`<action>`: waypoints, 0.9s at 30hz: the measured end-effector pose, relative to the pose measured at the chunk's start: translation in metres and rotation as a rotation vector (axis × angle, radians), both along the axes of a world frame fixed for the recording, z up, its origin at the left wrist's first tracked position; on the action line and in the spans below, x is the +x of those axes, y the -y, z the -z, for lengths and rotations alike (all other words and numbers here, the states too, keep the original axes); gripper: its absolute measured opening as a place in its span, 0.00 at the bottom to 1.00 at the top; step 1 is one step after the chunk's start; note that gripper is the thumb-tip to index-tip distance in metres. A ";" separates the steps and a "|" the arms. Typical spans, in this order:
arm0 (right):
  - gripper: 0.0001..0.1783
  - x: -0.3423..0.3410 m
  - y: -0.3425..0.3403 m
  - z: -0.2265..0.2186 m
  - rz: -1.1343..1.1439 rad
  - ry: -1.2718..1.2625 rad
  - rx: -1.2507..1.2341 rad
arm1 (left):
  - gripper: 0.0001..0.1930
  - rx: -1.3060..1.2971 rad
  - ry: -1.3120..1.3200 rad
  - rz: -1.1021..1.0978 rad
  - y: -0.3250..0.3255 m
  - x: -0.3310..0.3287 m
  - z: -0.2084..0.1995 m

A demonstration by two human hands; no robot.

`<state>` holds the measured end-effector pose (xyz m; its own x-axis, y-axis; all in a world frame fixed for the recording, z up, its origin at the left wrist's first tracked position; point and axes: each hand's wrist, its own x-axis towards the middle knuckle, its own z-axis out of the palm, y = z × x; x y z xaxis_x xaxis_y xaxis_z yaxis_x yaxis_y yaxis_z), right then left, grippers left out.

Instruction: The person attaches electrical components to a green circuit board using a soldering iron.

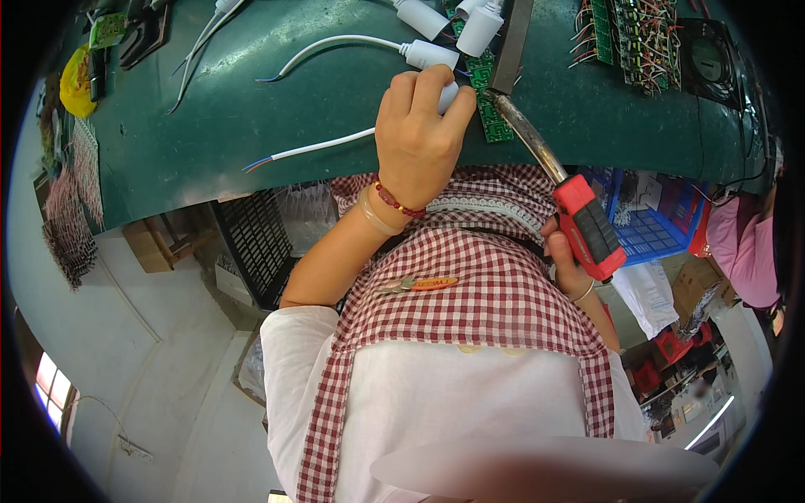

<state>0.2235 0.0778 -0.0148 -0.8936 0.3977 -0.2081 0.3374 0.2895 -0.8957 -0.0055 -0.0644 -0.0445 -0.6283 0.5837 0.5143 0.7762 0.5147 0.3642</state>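
My left hand [418,138] is closed around a white cylindrical plastic housing [449,95], mostly hidden by the fingers. A white cable [323,145] with bare-ended blue and brown wires runs out to the left of that hand. In my right hand [567,261] is a soldering iron [587,225] with a red and black handle, its metal shaft slanting up to the left. Its tip meets the area by a narrow green circuit board strip [495,121] and the lower end of a grey metal bar [511,50]. Whether the tip touches the board I cannot tell.
More white housings [429,55] with cables lie on the green table [210,126]. Wired circuit boards [646,42] and a black fan [709,57] stand at the far right. A yellow object [77,82] is at the left edge. Below the table are a black crate [256,243] and blue basket [650,235].
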 end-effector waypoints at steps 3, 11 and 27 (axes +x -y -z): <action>0.15 0.000 0.000 0.000 -0.005 -0.011 0.002 | 0.11 0.003 0.001 0.001 0.000 -0.001 -0.001; 0.15 -0.001 0.000 0.000 0.012 -0.014 -0.045 | 0.11 -0.003 0.002 0.002 0.000 0.000 -0.002; 0.16 -0.001 -0.001 -0.003 0.016 -0.023 -0.081 | 0.11 -0.015 -0.027 -0.012 0.000 -0.001 -0.002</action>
<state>0.2225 0.0784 -0.0118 -0.8923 0.3945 -0.2194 0.3202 0.2105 -0.9237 -0.0062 -0.0642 -0.0424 -0.6209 0.5842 0.5227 0.7797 0.5289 0.3351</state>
